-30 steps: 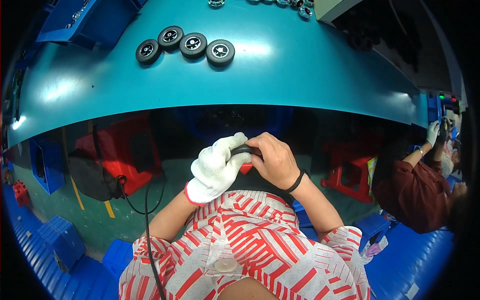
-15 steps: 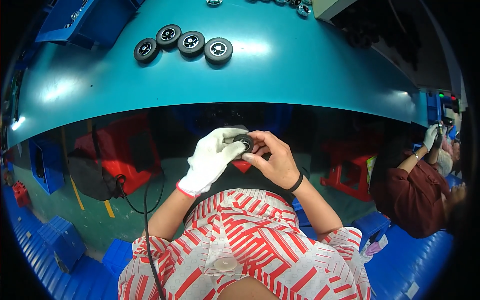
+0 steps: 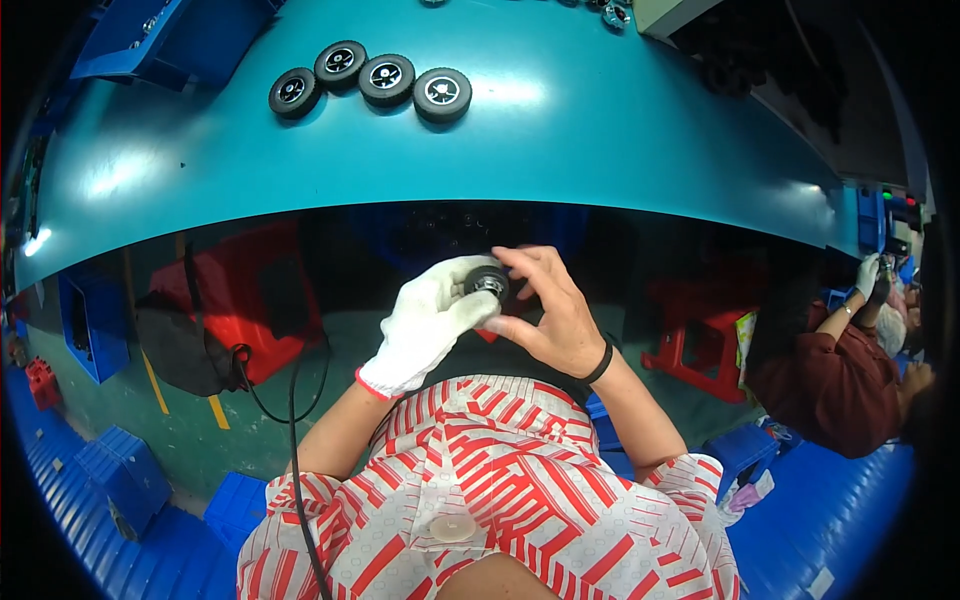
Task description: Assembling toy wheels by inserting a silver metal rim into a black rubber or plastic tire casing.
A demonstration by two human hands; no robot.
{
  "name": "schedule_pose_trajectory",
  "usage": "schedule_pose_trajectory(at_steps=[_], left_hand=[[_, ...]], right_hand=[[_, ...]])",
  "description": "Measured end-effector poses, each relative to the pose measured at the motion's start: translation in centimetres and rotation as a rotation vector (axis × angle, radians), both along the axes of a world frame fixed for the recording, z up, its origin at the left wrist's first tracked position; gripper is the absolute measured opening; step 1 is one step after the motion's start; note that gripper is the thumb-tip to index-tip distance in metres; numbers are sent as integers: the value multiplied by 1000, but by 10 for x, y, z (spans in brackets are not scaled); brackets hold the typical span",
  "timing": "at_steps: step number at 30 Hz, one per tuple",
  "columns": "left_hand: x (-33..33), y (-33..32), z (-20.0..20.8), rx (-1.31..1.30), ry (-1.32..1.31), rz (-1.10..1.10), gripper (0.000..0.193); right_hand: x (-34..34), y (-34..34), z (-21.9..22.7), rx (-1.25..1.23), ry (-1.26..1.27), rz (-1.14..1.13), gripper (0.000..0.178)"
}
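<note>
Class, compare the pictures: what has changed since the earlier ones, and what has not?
The black wheel, first edge-on, has turned so its silver-centred face shows, gripped by the gloved left hand. The bare right hand has opened wider, seemingly letting go. The four wheels stay on the table.

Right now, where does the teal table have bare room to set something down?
Bare teal table shows right of the four wheels, and between them and the near edge. Crowded: the wheels, the blue bin at upper left, the metal parts at the far edge.
</note>
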State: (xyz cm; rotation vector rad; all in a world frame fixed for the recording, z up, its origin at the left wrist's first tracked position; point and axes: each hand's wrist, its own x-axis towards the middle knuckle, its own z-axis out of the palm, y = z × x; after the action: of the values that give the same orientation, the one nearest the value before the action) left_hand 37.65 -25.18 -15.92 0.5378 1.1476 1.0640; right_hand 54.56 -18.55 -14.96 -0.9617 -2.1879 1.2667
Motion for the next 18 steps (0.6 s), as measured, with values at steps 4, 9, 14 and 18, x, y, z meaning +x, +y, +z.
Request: schedule_pose_trajectory(at_steps=[4,9,14,18], left_hand=[[0,-2,-2,-25,-34,-33,38],[9,-3,-7,-21,97,47,35],[6,5,-9,-138,-106,-15,33],[-3,5,-16,-93,-142,-94,38]], right_hand=[[-3,3,-6,274,-39,68,54],[-5,-3,-17,415,-34,9,50],[-1,-10,-23,387,-25,-25,49],[-2,-12,-20,308,-1,-57,52]])
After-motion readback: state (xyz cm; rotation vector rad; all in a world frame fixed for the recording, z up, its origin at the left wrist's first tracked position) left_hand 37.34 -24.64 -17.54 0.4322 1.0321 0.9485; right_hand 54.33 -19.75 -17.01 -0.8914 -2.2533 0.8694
